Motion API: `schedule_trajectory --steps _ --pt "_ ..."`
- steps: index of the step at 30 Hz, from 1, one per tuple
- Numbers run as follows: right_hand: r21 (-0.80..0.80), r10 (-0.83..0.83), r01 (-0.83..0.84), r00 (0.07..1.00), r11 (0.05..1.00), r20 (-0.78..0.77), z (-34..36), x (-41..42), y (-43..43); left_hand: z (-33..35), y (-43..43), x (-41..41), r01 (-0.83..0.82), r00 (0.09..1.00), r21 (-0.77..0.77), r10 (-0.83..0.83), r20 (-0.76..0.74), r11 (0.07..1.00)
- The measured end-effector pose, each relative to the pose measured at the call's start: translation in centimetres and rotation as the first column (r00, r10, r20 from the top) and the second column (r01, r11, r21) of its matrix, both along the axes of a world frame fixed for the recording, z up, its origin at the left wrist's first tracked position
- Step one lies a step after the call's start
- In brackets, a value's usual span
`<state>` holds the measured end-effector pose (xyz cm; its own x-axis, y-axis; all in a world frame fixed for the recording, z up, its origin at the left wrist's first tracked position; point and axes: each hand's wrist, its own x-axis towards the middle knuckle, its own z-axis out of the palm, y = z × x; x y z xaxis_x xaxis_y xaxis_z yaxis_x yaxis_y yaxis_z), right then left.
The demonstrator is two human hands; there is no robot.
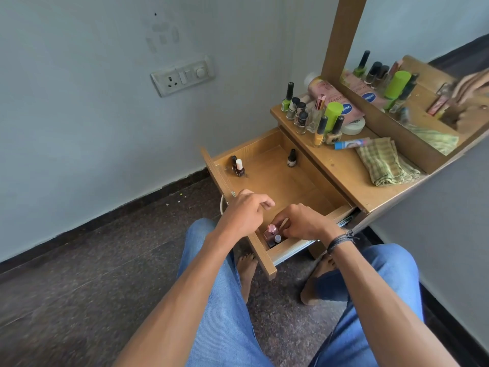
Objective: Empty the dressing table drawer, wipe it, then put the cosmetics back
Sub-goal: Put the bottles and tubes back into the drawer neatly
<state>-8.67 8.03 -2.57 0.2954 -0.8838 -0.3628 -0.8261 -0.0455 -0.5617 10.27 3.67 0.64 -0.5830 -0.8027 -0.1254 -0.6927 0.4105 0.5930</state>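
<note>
I see the drawer pulled out of the table toward my knees. In its near corner a pink-capped bottle stands upright, cap up. My right hand curls against it; I cannot tell whether it grips. My left hand hovers loosely curled, holding nothing.

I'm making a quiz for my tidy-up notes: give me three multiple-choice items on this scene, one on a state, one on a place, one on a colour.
1. The drawer is: A shut; B taken out of the table; C pulled open.
2. The checked cloth lies: A in the drawer; B on the tabletop by the mirror; C on the person's knee.
3. The cap of the taller bottle beside the right hand is: A pink; B green; C black.
Key: C, its inside shows; B, it lies folded by the mirror; A, the cap is plainly pink.
</note>
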Motion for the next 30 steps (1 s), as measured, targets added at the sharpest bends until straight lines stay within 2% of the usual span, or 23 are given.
schedule_trajectory --steps 7,12,16,19,22,25,27,28,30 --pt "-0.002 0.016 -0.016 1.000 1.000 -0.008 -0.1 -0.2 0.3 0.5 0.6 0.4 0.055 0.993 0.104 -0.065 0.095 0.993" --pt "-0.037 0.018 -0.019 1.000 0.999 -0.019 -0.3 -0.2 0.6 -0.5 0.6 0.6 0.077 0.986 0.110 -0.092 0.138 0.991" --pt "-0.133 -0.167 0.182 0.979 0.974 0.121 -0.2 -0.6 1.2 -0.7 0.4 0.5 0.116 0.980 0.081 -0.128 0.153 0.990" --pt "-0.278 -0.281 0.329 0.939 0.902 0.200 1.1 -1.7 2.2 -1.1 0.2 0.6 0.147 0.966 0.091 -0.163 0.201 0.985" --pt "-0.435 -0.347 0.453 0.887 0.779 0.303 3.8 -3.5 2.8 -1.3 0.0 0.4 0.149 0.955 0.105 -0.170 0.243 0.983" --pt "-0.625 -0.496 0.571 0.809 0.533 0.315 6.2 -6.5 1.9 -0.7 0.0 -0.1 0.155 0.961 0.106 -0.175 0.216 0.982" --pt "-0.722 -0.627 0.564 0.743 0.401 0.233 6.9 -8.9 0.6 -0.4 0.2 -0.2 0.142 0.966 0.105 -0.161 0.202 0.984" --pt "-0.745 -0.678 0.545 0.715 0.386 0.172 7.0 -10.0 -0.1 -0.4 0.2 -0.2 0.135 0.968 0.103 -0.153 0.199 0.985" --pt "-0.730 -0.723 0.519 0.689 0.444 0.050 7.0 -11.8 -1.5 -0.3 0.4 0.0 0.117 0.976 0.094 -0.132 0.175 0.989"
